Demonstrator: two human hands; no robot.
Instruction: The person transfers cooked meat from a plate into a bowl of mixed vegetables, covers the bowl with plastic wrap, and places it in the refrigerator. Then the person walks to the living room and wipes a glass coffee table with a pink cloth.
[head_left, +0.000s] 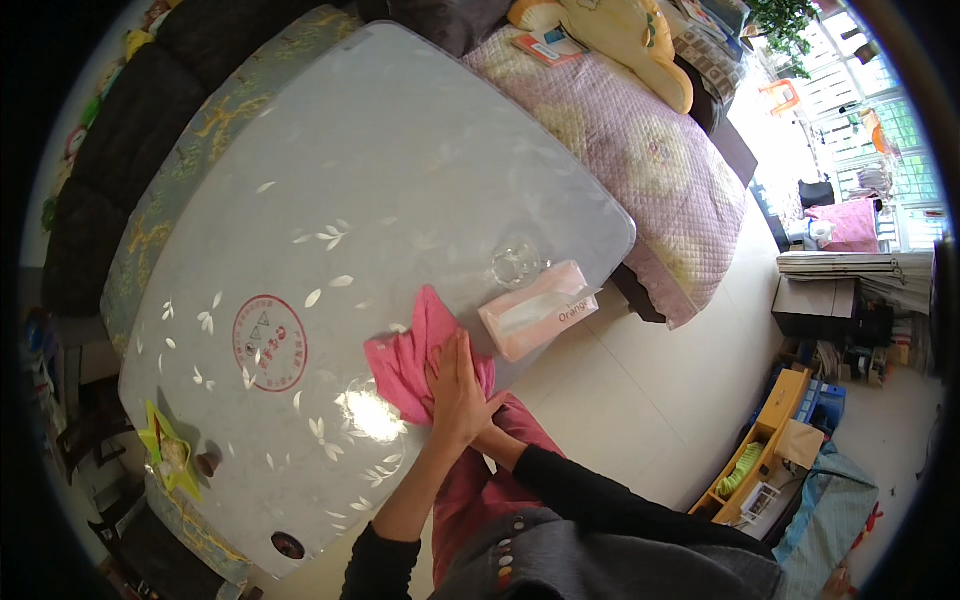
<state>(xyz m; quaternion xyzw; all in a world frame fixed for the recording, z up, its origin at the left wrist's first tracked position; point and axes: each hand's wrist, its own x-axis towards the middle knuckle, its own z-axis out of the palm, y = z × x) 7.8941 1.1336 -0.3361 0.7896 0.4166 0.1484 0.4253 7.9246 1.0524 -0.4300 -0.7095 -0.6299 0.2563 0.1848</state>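
A pink cloth (397, 375) lies crumpled on the grey tabletop (360, 165), near the edge in front of me. My left hand (459, 390) rests on the cloth's right part, fingers extended and pointing away from me. My right hand (487, 431) is against the left hand near its wrist and mostly hidden behind it; its fingers cannot be made out. Just right of the cloth is a pink tissue pack (538, 310) with a tissue sticking out. A clear glass cup (516, 264) with a handle stands beside the pack.
At the table's lower left are a green star-shaped dish (171, 454), a small brown object (208, 463) and a round dark inset (288, 545). A quilt-covered seat (637, 157) adjoins the upper right. A yellow wooden drawer unit (757, 450) stands on the floor at right.
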